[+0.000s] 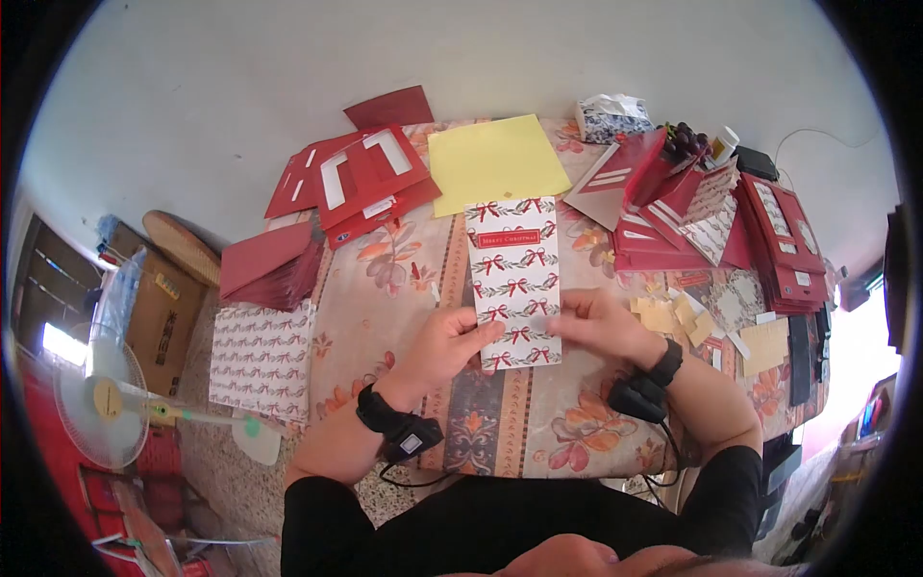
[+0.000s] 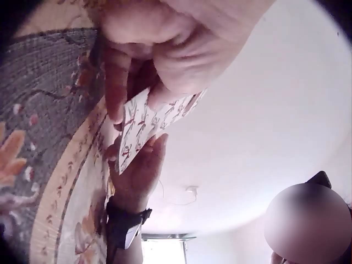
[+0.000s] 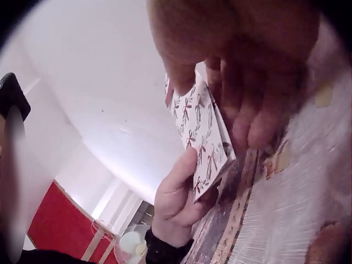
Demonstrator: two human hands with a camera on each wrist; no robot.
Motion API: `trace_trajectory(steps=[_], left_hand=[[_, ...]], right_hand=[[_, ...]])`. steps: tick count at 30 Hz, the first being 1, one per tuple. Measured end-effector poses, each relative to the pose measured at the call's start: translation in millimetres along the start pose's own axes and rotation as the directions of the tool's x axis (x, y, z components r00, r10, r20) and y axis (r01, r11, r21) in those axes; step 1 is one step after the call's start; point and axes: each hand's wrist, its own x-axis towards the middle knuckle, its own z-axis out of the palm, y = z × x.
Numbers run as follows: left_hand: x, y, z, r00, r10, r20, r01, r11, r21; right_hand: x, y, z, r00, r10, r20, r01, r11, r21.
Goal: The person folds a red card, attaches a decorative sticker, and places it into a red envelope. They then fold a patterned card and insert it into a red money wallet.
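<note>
The left hand point(image 1: 444, 348) pinches the near left edge of the bow-printed paper point(image 1: 515, 269) between thumb and curled fingers, and the right hand point(image 1: 598, 324) grips the near right edge the same way, thumb on top and fingers underneath. The paper's near end is lifted off the floral tablecloth point(image 1: 500, 423), and its length runs away towards 12 o'clock, where a yellow sheet point(image 1: 495, 162) lies just beyond it. Outward from there, red card stacks point(image 1: 361, 178) lie at 11 o'clock, tan paper scraps point(image 1: 673, 315) at 3 o'clock beside the right hand, and another bow-printed sheet point(image 1: 261, 361) at 9 o'clock.
</note>
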Motion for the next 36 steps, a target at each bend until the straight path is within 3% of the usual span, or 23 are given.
trace_trajectory(steps=[1,2,4,14,16,21,23,24,26,27,29,36], left_hand=[[0,1,0,1.000,-0.016,-0.015,0.015,0.999,-0.030],[1,-1,0,1.000,-0.013,-0.022,0.012,0.999,-0.031],[4,-8,0,0.995,0.095,-0.026,-0.095,0.995,-0.016],[5,-9,-4,0.999,0.040,-0.016,-0.039,0.997,0.067],[5,-2,1,0.966,0.220,-0.137,-0.236,0.965,-0.118],[5,1,-9,0.967,0.236,-0.093,-0.245,0.965,-0.090],[5,1,-8,0.967,0.223,-0.122,-0.238,0.963,-0.126],[5,1,-7,0.968,0.224,-0.116,-0.238,0.963,-0.129],[5,0,-6,0.974,0.212,-0.077,-0.216,0.975,-0.051],[4,0,-5,0.975,0.211,-0.066,-0.215,0.975,-0.055],[2,0,-3,0.986,0.166,-0.004,-0.166,0.986,-0.012],[1,3,4,0.989,0.140,0.036,-0.139,0.990,-0.033]], right_hand=[[0,0,1,0.995,0.012,0.096,-0.002,0.995,-0.099],[-4,-3,4,0.985,0.093,0.142,-0.085,0.994,-0.065],[-3,-1,4,0.983,0.114,0.145,-0.104,0.992,-0.075],[-6,-5,3,0.977,0.125,0.172,-0.103,0.986,-0.132],[-7,-4,4,0.967,0.134,0.218,-0.107,0.986,-0.129],[-8,1,4,0.928,0.199,0.315,-0.164,0.977,-0.134],[-9,-5,8,0.936,0.150,0.317,-0.109,0.984,-0.141],[-8,-3,8,0.938,0.151,0.311,-0.111,0.984,-0.142],[-5,2,6,0.988,-0.121,0.094,0.142,0.955,-0.261],[-3,0,7,0.989,-0.120,0.083,0.138,0.955,-0.262],[-1,-4,6,0.985,-0.145,-0.091,0.138,0.987,-0.086],[-3,-3,3,0.985,-0.143,-0.094,0.138,0.989,-0.048]])
